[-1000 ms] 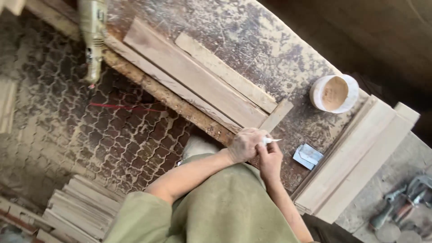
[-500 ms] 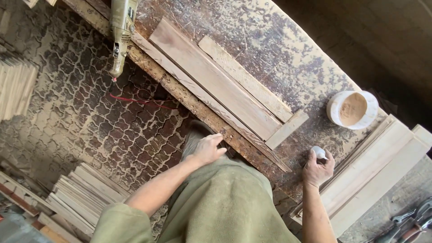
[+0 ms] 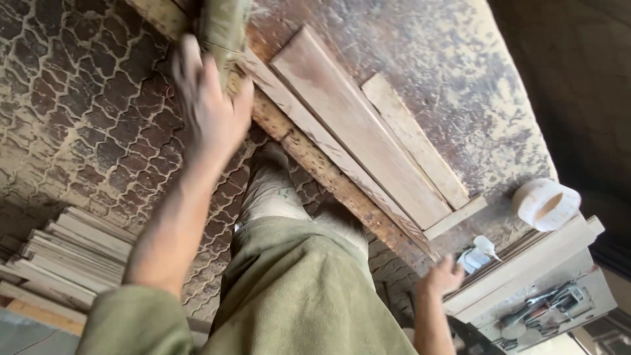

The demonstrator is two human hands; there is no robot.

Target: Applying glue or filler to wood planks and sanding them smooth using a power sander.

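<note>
1. Two bare hands show up, both belonging to the person wearing the camera, and they're well apart from each other.
2. Left hand (image 3: 209,105) is stretched out to the upper left, fingers spread wide with the palm against the greenish power tool (image 3: 223,29) that lies at the edge of the surface (image 3: 460,85). It's blurry, so I can't tell if the grip has really closed round the tool or is just touching it.
3. Right hand (image 3: 442,276) is low down by the near edge of the surface, fingers loose and open, holding nothing.
4. Just beside that hand, a little up and to the right, sits a small white bottle (image 3: 485,246) with a pointed tip, lying by a pale folded scrap (image 3: 470,261).
5. Long planks (image 3: 358,128) lie side by side along the dusty surface, with a narrower strip (image 3: 414,141) next to them and a short piece (image 3: 455,218) across their end.
6. Round white tub (image 3: 545,204) is further right, tipped on its side, near a pale wooden frame (image 3: 526,263).
7. Down on the paved floor (image 3: 85,118) there's a stack of thin slats (image 3: 66,250) at lower left.
</note>
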